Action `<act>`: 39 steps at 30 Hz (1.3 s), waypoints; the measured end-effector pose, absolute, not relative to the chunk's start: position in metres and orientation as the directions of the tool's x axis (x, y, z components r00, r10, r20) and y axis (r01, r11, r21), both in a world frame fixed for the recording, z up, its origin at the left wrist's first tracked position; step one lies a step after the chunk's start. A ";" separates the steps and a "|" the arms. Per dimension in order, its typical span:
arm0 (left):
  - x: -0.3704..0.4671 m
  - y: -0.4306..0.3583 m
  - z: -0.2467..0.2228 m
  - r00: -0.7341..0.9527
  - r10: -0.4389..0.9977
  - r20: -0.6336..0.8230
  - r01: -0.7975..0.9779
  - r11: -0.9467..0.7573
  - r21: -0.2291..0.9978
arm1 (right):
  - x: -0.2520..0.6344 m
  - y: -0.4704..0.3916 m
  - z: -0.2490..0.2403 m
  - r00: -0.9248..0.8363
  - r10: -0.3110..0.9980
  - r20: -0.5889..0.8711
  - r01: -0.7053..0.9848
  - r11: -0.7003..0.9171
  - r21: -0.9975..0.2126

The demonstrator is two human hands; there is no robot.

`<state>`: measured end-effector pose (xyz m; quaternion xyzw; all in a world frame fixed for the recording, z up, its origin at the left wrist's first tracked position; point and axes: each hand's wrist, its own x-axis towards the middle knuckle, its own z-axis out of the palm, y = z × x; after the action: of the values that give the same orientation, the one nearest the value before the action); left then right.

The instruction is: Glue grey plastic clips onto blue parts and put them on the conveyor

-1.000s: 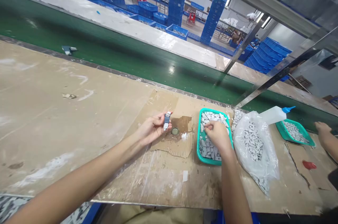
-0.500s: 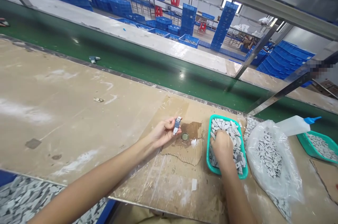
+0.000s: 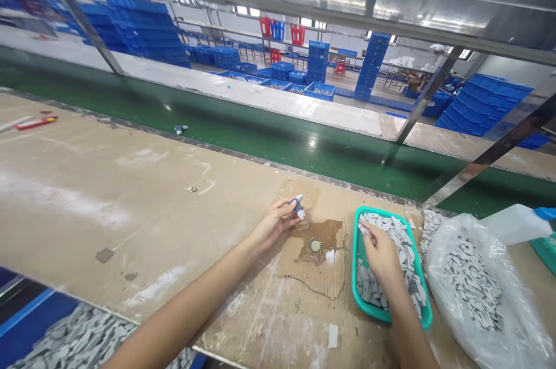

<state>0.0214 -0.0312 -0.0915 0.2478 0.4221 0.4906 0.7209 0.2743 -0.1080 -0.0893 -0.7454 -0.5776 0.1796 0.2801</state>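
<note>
The right hand (image 3: 382, 250) has moved from digging to resting its fingers flat in the green tray (image 3: 356, 276), its grip now loose on nothing I can see. The left hand (image 3: 278, 221) still pinches the small grey-blue part (image 3: 298, 205) above the surface (image 3: 130, 195).

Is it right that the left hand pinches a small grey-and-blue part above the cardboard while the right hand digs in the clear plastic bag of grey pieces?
Not quite. In the head view the right hand is in the teal tray of grey pieces, not the plastic bag beside it. The left hand does pinch the small grey-and-blue part above the cardboard.
</note>
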 end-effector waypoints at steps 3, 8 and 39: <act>0.022 -0.019 -0.097 0.115 0.898 -0.424 -0.507 0.420 0.752 | 0.275 -0.109 -0.092 0.276 0.961 -0.006 0.696 -0.204 -0.689; 0.031 0.014 -0.103 -0.002 0.916 -0.400 -0.506 0.344 0.791 | 0.276 -0.109 -0.095 0.295 0.950 -0.102 0.678 -0.284 -0.678; 0.024 0.122 -0.136 -0.178 0.973 0.145 0.231 -0.102 0.968 | 0.230 -0.109 -0.079 0.130 0.990 0.047 0.338 0.000 -0.941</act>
<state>0.0236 0.1217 -0.1364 0.5317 0.5665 0.5177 0.3582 0.2296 -0.1095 -0.0794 -0.6052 -0.5488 0.3658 0.4458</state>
